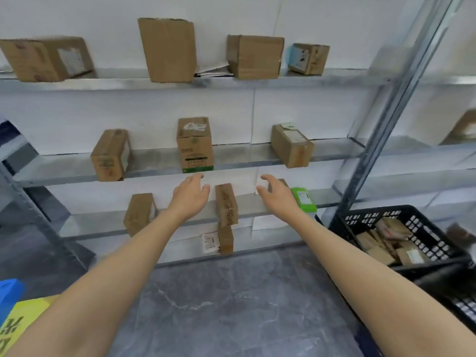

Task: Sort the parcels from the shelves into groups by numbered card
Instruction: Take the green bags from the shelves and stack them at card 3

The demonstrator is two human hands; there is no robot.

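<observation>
Cardboard parcels stand on a metal shelf rack against a white wall. On the middle shelf stands a box with a green base (195, 145), flanked by a left box (110, 155) and a right box (291, 145). My left hand (190, 195) and my right hand (277, 195) reach forward, both empty with fingers loosely spread, on either side of a narrow brown box (226, 204) on the lower shelf. A green parcel (304, 199) lies just right of my right hand. No numbered card is visible.
Several larger boxes sit on the top shelf (231, 82). A black plastic crate (386, 217) holding several parcels stands at the right on the grey marbled floor (231, 305). Blue and yellow objects (15, 305) lie at the bottom left. A slanted metal upright (386, 124) borders the rack.
</observation>
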